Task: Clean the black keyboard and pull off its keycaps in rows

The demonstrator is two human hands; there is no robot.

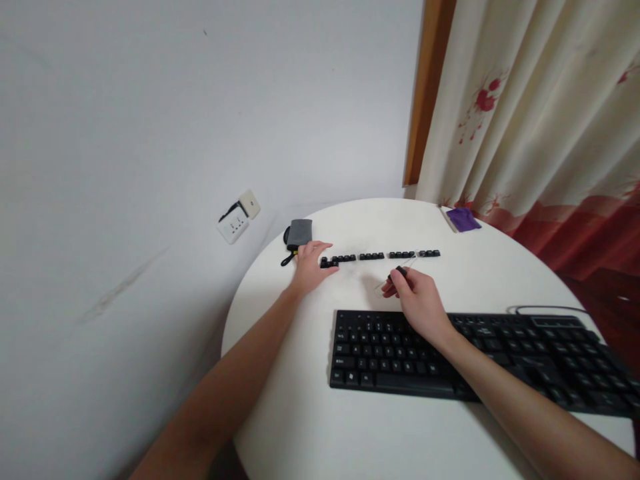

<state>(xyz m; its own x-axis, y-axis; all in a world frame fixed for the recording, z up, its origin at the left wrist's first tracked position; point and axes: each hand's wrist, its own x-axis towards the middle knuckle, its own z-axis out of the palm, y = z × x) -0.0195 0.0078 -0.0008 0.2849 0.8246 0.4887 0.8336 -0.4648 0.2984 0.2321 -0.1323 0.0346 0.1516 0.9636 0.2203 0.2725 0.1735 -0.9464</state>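
Note:
My left hand is at the left end of a broken line of loose black keycaps. Its fingers are spread, with the thumb against a short second row of keycaps. My right hand is closed around the black handle of a wire keycap puller; thin wire loops stick out on both sides of the fist. One loop reaches toward the right part of the line. Beneath my right wrist lies a black keyboard, whose top row of keys is partly hidden by the hand.
A grey pouch-like object with a black strap lies beyond my left hand. Near the far right edge of the round white table is a purple cloth. The keyboard cable runs off right. Wall and curtain border the table.

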